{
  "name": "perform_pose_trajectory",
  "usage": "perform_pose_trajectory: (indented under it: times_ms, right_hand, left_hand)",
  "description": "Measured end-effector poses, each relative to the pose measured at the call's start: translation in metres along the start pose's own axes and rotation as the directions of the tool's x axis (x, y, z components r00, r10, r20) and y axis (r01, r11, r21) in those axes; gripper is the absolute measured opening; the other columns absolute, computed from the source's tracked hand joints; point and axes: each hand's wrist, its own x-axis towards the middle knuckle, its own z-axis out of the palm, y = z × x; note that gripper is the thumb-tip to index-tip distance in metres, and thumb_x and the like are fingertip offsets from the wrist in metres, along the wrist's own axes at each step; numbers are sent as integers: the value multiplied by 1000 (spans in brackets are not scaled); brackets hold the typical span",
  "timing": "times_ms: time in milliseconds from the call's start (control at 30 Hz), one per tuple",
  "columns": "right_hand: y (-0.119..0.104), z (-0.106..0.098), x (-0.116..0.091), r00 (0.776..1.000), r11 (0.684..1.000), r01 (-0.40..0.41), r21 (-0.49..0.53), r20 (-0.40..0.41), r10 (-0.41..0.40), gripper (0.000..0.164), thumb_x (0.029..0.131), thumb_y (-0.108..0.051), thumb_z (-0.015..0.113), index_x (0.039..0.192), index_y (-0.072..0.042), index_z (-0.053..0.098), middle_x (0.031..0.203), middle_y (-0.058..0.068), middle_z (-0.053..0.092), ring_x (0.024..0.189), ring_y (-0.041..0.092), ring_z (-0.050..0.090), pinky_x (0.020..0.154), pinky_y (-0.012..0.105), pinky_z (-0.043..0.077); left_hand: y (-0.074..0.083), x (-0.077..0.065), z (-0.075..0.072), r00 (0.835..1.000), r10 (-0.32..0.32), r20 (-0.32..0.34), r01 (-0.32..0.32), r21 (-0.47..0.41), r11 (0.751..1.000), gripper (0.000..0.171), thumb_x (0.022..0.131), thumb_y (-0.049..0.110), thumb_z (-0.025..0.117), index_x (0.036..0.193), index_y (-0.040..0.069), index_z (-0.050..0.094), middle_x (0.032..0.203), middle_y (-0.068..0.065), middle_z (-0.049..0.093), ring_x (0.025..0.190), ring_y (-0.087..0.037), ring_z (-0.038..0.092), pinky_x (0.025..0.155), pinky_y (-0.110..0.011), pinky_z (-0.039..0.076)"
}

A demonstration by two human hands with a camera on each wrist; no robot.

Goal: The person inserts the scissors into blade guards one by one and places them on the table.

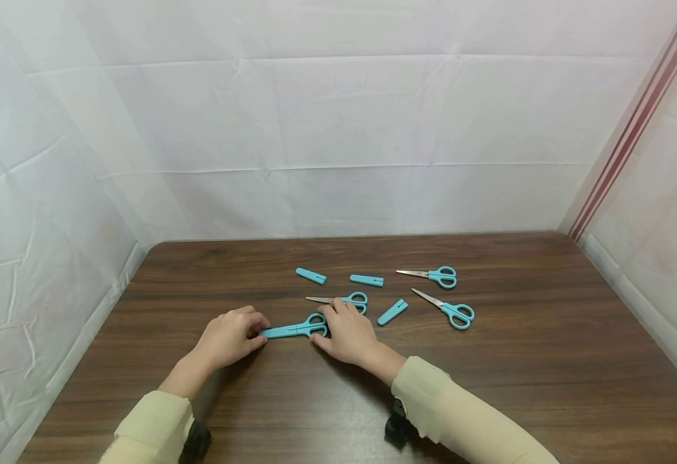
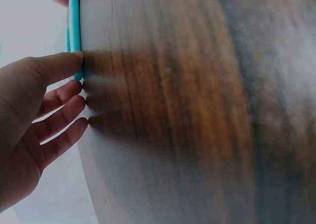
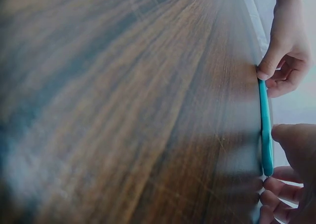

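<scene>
A pair of light-blue scissors (image 1: 288,331) lies flat in front of me, a matching blue cap over its blades. At the cap's tip, the thumb and index finger of my left hand (image 1: 230,338) pinch it, the other fingers spread above the table. My right hand (image 1: 350,335) has its thumb and fingers around the handle loops at the other end. Just behind it lies a second pair of scissors (image 1: 358,297), blades bare and pointing left, its handle partly hidden by my right fingers. Edge-on, the capped scissors (image 3: 265,130) stretch between both hands in the right wrist view.
Three loose blue caps lie behind and right of my hands: a left cap (image 1: 311,276), a middle cap (image 1: 367,280) and a slanted cap (image 1: 393,312). Farther right are two bare-bladed scissors, rear (image 1: 444,277) and front (image 1: 457,314). White sheeting (image 1: 338,129) encloses the wooden table (image 1: 547,361).
</scene>
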Motion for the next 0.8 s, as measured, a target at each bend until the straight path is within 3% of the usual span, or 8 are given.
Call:
perform_pose_trajectory:
  times_ms: [333,800]
  right_hand:
    - [0,-2,-1,1000,1000,19,-1,-13,-19,41,89,-42,57,121,-15,58,109,4,57,91,20,54,60,29,46]
    - [5,-5,-2,998,998,46,38,-40,-44,38,89,-40,58,118,-15,59,116,3,59,105,23,56,77,37,50]
  left_hand:
    - [2,-1,0,1000,-3,6,3,-4,1000,14,76,20,75,88,19,68,78,8,55,65,-4,49,55,-25,41]
    - [2,-1,-2,1000,4,-4,-4,-3,1000,15,77,21,74,90,18,68,80,7,57,68,-5,53,57,-26,43]
